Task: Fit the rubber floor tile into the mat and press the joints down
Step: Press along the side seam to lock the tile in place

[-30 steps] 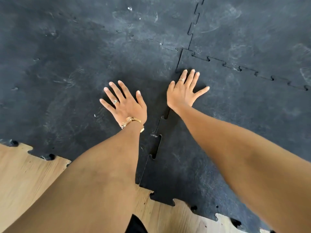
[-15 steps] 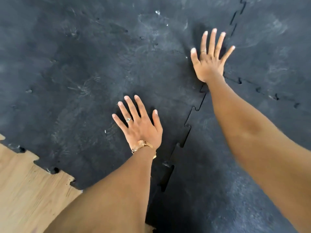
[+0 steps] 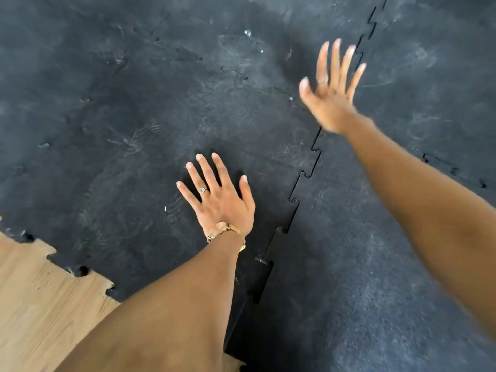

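A dark rubber floor tile [image 3: 128, 146] with jigsaw edges lies flat under my left hand [image 3: 218, 200], which rests palm down with fingers spread, just left of a toothed joint [image 3: 296, 189]. That joint runs from the near middle up to the far right between this tile and the neighbouring tile [image 3: 349, 277]. Near the bottom the joint gapes a little [image 3: 264, 280]. My right hand [image 3: 331, 89] is blurred, fingers spread, holding nothing, over the far part of the joint; whether it touches the mat I cannot tell.
Light wooden floor [image 3: 40, 312] shows at the lower left past the mat's toothed border [image 3: 80, 269]. More joined mat tiles [image 3: 429, 63] stretch to the far right, with another seam [image 3: 453, 170] beside my right forearm.
My right hand has moved away from me along the joint, from the middle to the far part, and is now blurred. My left hand has stayed flat on the tile.
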### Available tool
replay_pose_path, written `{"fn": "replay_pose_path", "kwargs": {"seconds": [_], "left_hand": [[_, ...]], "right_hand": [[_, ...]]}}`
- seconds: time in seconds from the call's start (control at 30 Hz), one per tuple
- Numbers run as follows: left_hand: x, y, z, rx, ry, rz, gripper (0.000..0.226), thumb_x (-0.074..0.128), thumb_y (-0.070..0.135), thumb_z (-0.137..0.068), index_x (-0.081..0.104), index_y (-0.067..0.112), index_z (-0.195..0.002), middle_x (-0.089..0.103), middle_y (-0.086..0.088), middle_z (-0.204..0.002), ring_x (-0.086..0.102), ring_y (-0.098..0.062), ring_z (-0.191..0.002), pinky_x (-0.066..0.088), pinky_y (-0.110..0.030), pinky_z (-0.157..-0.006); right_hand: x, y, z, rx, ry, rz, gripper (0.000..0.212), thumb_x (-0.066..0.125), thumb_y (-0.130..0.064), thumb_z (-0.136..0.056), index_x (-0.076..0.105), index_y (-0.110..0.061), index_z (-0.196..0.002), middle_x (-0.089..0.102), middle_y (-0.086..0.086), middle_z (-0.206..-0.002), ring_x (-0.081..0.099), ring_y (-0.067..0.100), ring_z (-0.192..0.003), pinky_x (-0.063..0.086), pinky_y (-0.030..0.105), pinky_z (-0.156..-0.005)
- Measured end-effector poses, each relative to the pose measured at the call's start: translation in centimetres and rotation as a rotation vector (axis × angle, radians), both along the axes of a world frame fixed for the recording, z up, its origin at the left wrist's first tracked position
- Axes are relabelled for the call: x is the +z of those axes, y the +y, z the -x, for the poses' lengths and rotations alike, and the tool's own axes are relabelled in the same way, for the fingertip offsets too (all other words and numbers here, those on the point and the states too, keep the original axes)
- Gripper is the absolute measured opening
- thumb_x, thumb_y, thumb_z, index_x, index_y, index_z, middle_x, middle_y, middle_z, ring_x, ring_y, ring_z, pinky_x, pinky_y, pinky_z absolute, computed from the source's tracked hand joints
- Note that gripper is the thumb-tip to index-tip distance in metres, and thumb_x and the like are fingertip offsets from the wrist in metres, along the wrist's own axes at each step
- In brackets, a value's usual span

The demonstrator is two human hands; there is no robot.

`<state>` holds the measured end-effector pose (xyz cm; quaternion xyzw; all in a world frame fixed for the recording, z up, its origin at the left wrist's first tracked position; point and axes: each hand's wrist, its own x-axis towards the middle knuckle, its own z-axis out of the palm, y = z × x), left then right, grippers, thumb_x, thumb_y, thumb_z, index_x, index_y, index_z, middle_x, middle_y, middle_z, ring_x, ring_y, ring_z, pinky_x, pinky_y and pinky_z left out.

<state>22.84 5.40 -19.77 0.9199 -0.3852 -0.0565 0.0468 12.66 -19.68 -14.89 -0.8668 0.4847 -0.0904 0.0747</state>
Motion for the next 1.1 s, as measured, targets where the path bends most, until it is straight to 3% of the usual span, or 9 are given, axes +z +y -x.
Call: {"fn": "replay_pose_path", "kwargs": {"seconds": [0.1, 0.17, 0.27, 0.37, 0.5, 0.6, 0.7, 0.9, 1.1], "left_hand": [[0.1, -0.2, 0.2, 0.005, -0.004, 0.01, 0.07, 0.013, 0.052, -0.097, 0.005, 0.013, -0.154, 0.003, -0.015, -0.161, -0.002, -0.036, -0.148, -0.002, -0.06, -0.116], [0.0, -0.2, 0.1, 0.01, -0.01, 0.022, 0.07, 0.012, 0.053, -0.097, 0.006, 0.013, -0.154, 0.004, -0.015, -0.161, -0.001, -0.036, -0.148, -0.001, -0.061, -0.116], [0.0, -0.2, -0.2, 0.018, -0.019, 0.018, 0.071, 0.012, 0.053, -0.096, 0.007, 0.013, -0.154, 0.005, -0.014, -0.161, -0.001, -0.036, -0.148, 0.0, -0.061, -0.116], [-0.2, -0.2, 0.1, 0.0, -0.028, 0.019, 0.071, 0.013, 0.053, -0.096, 0.007, 0.013, -0.154, 0.005, -0.015, -0.161, -0.001, -0.036, -0.148, -0.001, -0.06, -0.116], [0.1, -0.1, 0.1, 0.01, -0.016, 0.016, 0.071, 0.013, 0.053, -0.095, 0.008, 0.012, -0.154, 0.006, -0.015, -0.161, 0.001, -0.036, -0.148, 0.001, -0.061, -0.116], [0.2, 0.0, -0.1, 0.014, -0.006, 0.007, 0.071, 0.013, 0.053, -0.095, 0.008, 0.012, -0.154, 0.006, -0.015, -0.161, 0.001, -0.037, -0.148, 0.0, -0.061, -0.116], [0.3, 0.1, 0.1, 0.003, 0.006, -0.003, 0.07, 0.015, 0.052, -0.097, 0.007, 0.012, -0.154, 0.006, -0.016, -0.161, 0.0, -0.037, -0.147, -0.001, -0.061, -0.116], [0.4, 0.1, 0.0, 0.016, 0.018, 0.011, 0.07, 0.016, 0.051, -0.097, 0.005, 0.012, -0.154, 0.003, -0.016, -0.161, -0.003, -0.037, -0.147, -0.002, -0.062, -0.115], [1.3, 0.4, 0.3, -0.013, 0.062, -0.036, 0.069, 0.013, 0.051, -0.098, 0.002, 0.011, -0.154, -0.001, -0.015, -0.161, -0.006, -0.036, -0.147, -0.003, -0.061, -0.115]], "right_hand": [[7.2, -0.8, 0.4, -0.052, -0.106, 0.189, 0.071, 0.011, -0.055, -0.094, 0.01, -0.017, -0.155, 0.005, 0.015, -0.161, -0.001, 0.04, -0.147, -0.007, 0.067, -0.111], [8.6, -1.7, -0.1, -0.107, -0.151, 0.198, 0.069, 0.01, -0.056, -0.093, 0.018, -0.023, -0.153, 0.013, 0.011, -0.16, 0.004, 0.035, -0.147, -0.005, 0.066, -0.112], [1.9, 0.2, -1.3, -0.216, -0.047, 0.146, 0.071, 0.009, -0.054, -0.095, 0.009, -0.016, -0.154, 0.002, 0.013, -0.162, -0.004, 0.036, -0.148, -0.008, 0.068, -0.111], [-4.3, 0.5, -0.9, -0.167, 0.132, -0.074, 0.073, 0.004, -0.06, -0.095, -0.004, -0.019, -0.154, -0.01, 0.007, -0.162, -0.015, 0.029, -0.148, -0.008, 0.066, -0.113], [-3.6, 0.3, 0.4, -0.113, 0.062, -0.076, 0.071, 0.01, -0.054, -0.099, -0.007, -0.012, -0.153, -0.011, 0.007, -0.162, -0.016, 0.026, -0.148, -0.005, 0.055, -0.118], [-4.9, 3.2, 0.5, -0.264, 0.102, -0.093, 0.077, 0.009, -0.059, -0.098, -0.002, -0.007, -0.153, -0.006, 0.011, -0.162, -0.013, 0.026, -0.148, -0.007, 0.051, -0.119], [-4.7, 7.5, 0.9, -0.403, 0.081, -0.157, 0.079, 0.009, -0.06, -0.098, 0.001, -0.004, -0.153, -0.002, 0.013, -0.162, -0.009, 0.026, -0.149, -0.008, 0.051, -0.119], [-4.6, 23.9, 0.8, -0.469, 0.018, -0.107, 0.067, 0.007, -0.048, -0.1, 0.011, -0.007, -0.154, 0.009, 0.009, -0.162, 0.002, 0.024, -0.15, -0.002, 0.05, -0.12], [-4.5, 24.8, 0.7, -0.529, 0.056, -0.108, 0.065, 0.011, -0.05, -0.101, 0.011, -0.011, -0.154, 0.009, 0.005, -0.163, -0.001, 0.027, -0.15, -0.002, 0.056, -0.118]]}}
